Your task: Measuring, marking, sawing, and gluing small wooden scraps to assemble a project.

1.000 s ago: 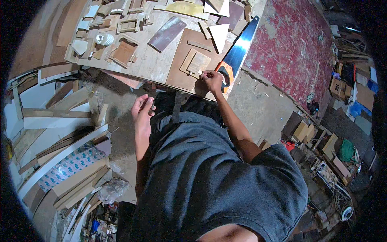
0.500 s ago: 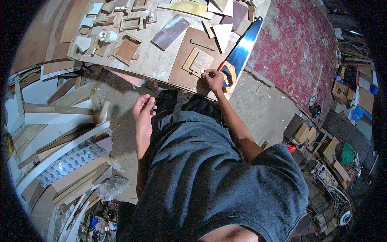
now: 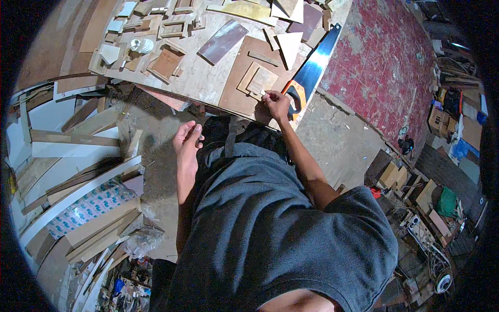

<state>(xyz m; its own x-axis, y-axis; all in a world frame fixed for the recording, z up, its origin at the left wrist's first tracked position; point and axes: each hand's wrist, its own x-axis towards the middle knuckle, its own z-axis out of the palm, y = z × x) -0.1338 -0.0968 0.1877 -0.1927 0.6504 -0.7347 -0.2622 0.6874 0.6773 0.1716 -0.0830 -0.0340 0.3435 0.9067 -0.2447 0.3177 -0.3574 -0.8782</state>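
My right hand (image 3: 278, 105) is at the near edge of the workbench, its thumb and fingers pinching a small pale piece (image 3: 263, 93). That piece is at the near right corner of a small square wooden assembly (image 3: 258, 80), made of a light panel with strips along its sides. Under the assembly lies a flat brown board (image 3: 234, 97). Just right of my right hand rests a handsaw (image 3: 312, 67) with an orange and black handle. My left hand (image 3: 186, 148) hangs in front of the bench, fingers curled toward the thumb; whatever they hold is too small to make out.
Several small wooden frames (image 3: 166, 63), a white spiral bulb (image 3: 141, 46) and a dark rectangular panel (image 3: 223, 41) lie on the bench. Offcuts and boards (image 3: 78, 138) are piled at the left. A worn red surface (image 3: 379, 67) extends right of the bench; clutter (image 3: 421, 208) lines the far right.
The whole view has shifted very slightly. Both hands keep nearly the same pose, with the right hand still pinching the small pale piece at the assembly's corner.
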